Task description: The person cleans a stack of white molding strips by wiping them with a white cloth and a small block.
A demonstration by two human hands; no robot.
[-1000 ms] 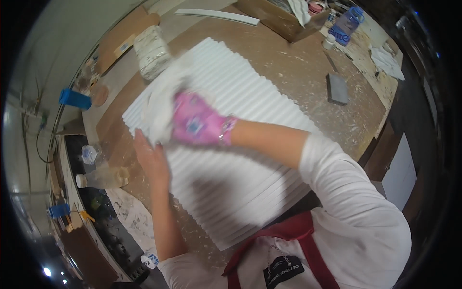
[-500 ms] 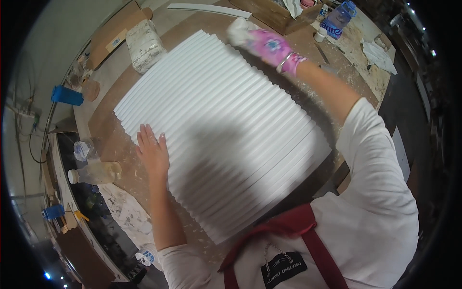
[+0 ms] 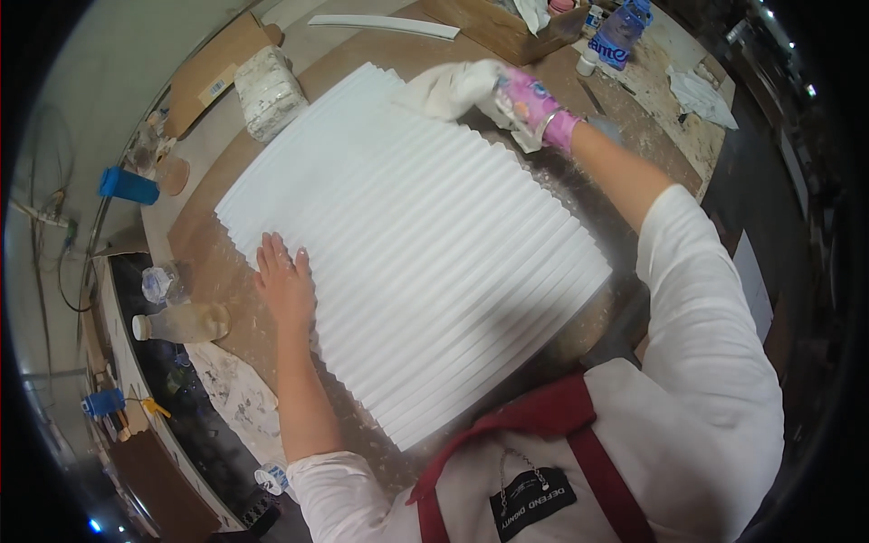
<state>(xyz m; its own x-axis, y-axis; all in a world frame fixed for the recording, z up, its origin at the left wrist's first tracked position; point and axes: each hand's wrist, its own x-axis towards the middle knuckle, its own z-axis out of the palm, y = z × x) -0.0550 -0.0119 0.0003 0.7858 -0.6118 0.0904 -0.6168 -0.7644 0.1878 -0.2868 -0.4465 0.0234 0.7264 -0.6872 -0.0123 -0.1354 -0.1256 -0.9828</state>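
Mostly ones around this table [image 3: 213, 271], with a few twos.
Taking twelve as straight ahead of the worker, I count two hands, the left hand [image 3: 285, 288] at nine and the right hand [image 3: 534, 105] at one, with one pink glove [image 3: 558, 128] and one cloth [image 3: 453, 89]. One ridged white spread [image 3: 407, 235] fills the middle, its strips too tightly packed to count. Then one loose white strip [image 3: 385, 24] near twelve, one blue bottle [image 3: 619, 38] and one small white jar [image 3: 587, 63] at one, one crumpled rag [image 3: 701, 97] at two, two red apron straps [image 3: 615, 489] at five and six, and two clear containers [image 3: 190, 323] around nine.
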